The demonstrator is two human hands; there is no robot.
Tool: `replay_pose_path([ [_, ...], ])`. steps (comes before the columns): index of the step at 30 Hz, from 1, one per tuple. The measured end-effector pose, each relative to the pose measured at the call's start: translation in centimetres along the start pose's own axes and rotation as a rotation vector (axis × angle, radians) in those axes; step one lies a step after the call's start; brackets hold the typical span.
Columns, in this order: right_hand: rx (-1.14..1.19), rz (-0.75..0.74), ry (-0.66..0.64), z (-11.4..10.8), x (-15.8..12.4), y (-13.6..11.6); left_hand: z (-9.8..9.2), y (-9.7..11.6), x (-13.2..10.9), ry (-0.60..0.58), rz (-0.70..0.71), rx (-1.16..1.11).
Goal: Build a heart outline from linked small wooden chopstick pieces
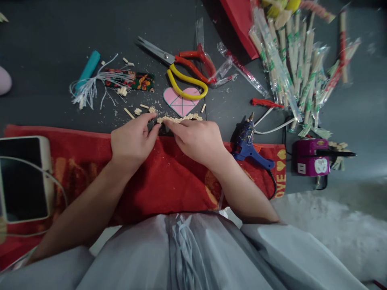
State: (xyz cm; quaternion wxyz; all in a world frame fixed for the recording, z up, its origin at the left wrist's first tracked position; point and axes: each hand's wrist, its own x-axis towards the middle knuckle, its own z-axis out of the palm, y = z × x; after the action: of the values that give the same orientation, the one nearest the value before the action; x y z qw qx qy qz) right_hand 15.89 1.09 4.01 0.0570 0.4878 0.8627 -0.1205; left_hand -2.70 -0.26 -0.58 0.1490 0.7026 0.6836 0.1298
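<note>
A narrow strip of small pale cut stick pieces point(193, 117) lies across the space between my hands, near the table's front edge. My left hand point(131, 137) has thumb and index finger closed about its left end. From the other side, my right hand point(199, 139) presses its index finger along the strip, the other fingers curled and partly hidden. Just beyond is a pink heart-shaped card point(181, 106) with dark lines, partly under the yellow handle of a pair of scissors point(172, 60). Loose stick pieces point(129, 113) lie by my left fingers.
A blue glue gun point(246, 145) rests right of my right hand, near a purple box point(313, 157). Wrapped stick bundles point(299, 68) fill the back right. White threads point(90, 90) and a teal tube point(89, 68) lie left. A corded tablet-like device point(24, 177) rests on red cloth point(163, 173).
</note>
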Motion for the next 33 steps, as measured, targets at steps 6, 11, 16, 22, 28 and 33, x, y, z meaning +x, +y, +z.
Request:
replay_pose_path([
  [6, 0.01, 0.005, -0.046, -0.27, -0.15, -0.07, -0.49, 0.43, -0.62, 0.044, 0.072, -0.031],
  [11, 0.01, -0.001, -0.058, -0.26, -0.13, -0.22, -0.68, 0.4, -0.87, 0.1, 0.179, -0.038],
  [16, -0.007, -0.004, -0.077, -0.3, -0.16, -0.4, -0.45, 0.22, -0.86, 0.084, 0.187, -0.009],
  [22, -0.026, -0.009, -0.109, -0.51, -0.24, -0.41, -0.42, 0.37, -0.9, 0.074, 0.18, 0.065],
  [28, -0.023, -0.014, -0.12, -0.76, -0.45, -0.28, -0.4, 0.37, -0.97, 0.068, 0.189, 0.079],
  [33, -0.024, -0.029, -0.116, -0.73, -0.58, -0.2, -0.22, 0.2, -1.04, 0.116, 0.222, 0.024],
])
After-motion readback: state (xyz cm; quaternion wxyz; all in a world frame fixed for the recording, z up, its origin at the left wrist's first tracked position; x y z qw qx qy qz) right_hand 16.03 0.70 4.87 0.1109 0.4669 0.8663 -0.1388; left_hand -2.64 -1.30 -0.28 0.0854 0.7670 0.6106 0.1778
